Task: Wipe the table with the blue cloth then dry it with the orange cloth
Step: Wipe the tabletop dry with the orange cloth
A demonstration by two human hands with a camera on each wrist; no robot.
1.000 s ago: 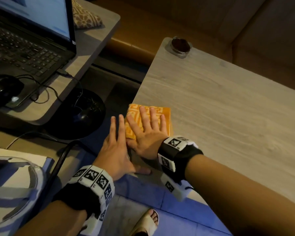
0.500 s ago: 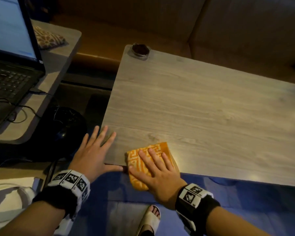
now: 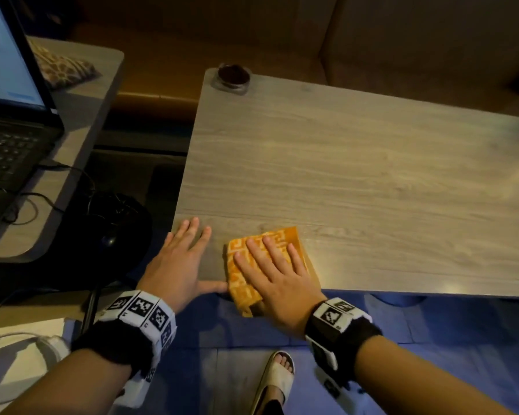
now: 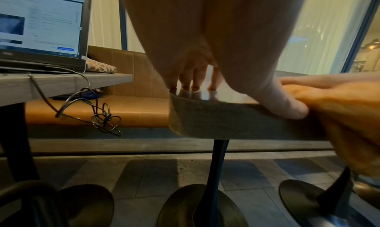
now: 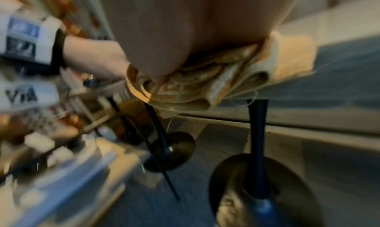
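Note:
The folded orange cloth [image 3: 243,274] with a white pattern lies at the near edge of the grey wooden table [image 3: 357,181], a little of it hanging over the edge. My right hand [image 3: 271,265] presses flat on it with straight, spread fingers. In the right wrist view the orange cloth [image 5: 205,84] shows bunched under the palm, blurred. My left hand [image 3: 180,256] rests flat on the table's near left corner, thumb along the edge, just left of the cloth. In the left wrist view its fingertips [image 4: 195,85] touch the tabletop. No blue cloth is in view.
A small dark-filled glass dish [image 3: 233,77] stands at the table's far left corner. A second table [image 3: 81,115] on the left bears an open laptop [image 3: 9,115] with cables. Pedestal bases [image 4: 201,206] stand under the tables. My sandalled foot [image 3: 277,375] is on the floor.
My right hand has slid the orange cloth along the near edge, away from the left corner, opening a gap between the hands. The left hand stays on the corner.

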